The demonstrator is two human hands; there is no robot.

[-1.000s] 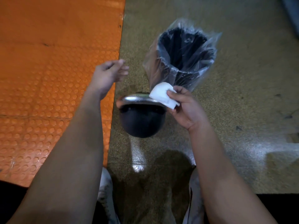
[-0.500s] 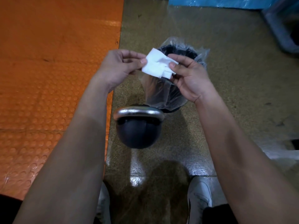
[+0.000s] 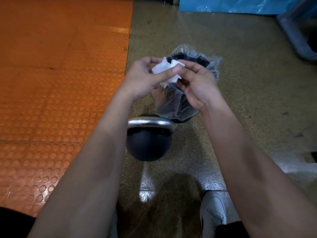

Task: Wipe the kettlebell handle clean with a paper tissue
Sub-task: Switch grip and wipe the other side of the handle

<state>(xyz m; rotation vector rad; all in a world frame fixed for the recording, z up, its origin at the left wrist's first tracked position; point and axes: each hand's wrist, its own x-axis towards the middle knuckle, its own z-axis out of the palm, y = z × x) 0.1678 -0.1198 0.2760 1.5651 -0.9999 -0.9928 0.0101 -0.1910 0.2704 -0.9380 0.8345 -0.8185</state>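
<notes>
Nearest the camera: grey shoe [image 3: 212, 215] at bottom right, standing on speckled, glossy floor [image 3: 240, 83]. Just beyond: kettlebell [image 3: 148, 146], dark round body resting on that floor, beside the edge of an orange studded mat [image 3: 51, 100] at left. Silver kettlebell handle [image 3: 151, 123] arched across the top of the body, bare, untouched by either hand. Both forearms extended forward over it, one passing each side. Farther out and raised above the handle: left hand [image 3: 140, 79] and right hand [image 3: 197, 83] brought close together, holding between them a white paper tissue [image 3: 165, 71], crumpled and partly folded. Left hand: fingers curled, thumb laid across the lower front of the tissue, pinching it against the fingers. Right hand: thumb and forefinger pinched on the tissue's upper right edge, remaining fingers curled loosely below. Tissue thus held clear of the kettlebell, well apart from the handle, directly in front of the mouth of a black bin [image 3: 188, 62] lined with a clear plastic bag [image 3: 171, 103]. Bin stood just behind the kettlebell, bag hanging down its near side, almost reaching the handle. Farthest: blue plastic sheeting [image 3: 231, 5] along the top edge; grey framed object [image 3: 295, 31] at upper right, identity unclear.
</notes>
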